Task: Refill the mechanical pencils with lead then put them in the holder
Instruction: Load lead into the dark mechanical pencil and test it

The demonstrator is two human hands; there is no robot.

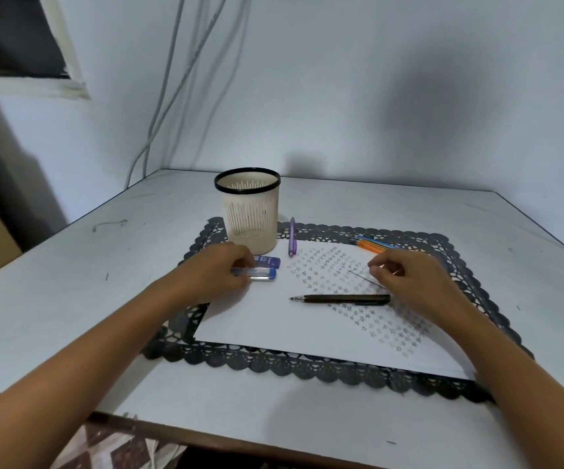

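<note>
Left hand [219,270]: fingers curled round the clear lead case [257,273], holding it low over the mat [307,365], likely to steady it while lead is drawn.
Second lead case [269,261]: blue, touching the first.
Right hand [409,275]: fingers curled, probably pinching one end of a single lead [363,277]; the contact is hidden.
Black pencil [341,299]: flat on the paper [257,326] between the hands, tip to the left, close by for loading.
Purple pencil [292,236]: lying just beside the holder [250,211].
Orange and blue pencils [372,244]: at the paper's far edge, waiting.
Holder: upright, no pencils in it.
Progress: judged early.
</note>
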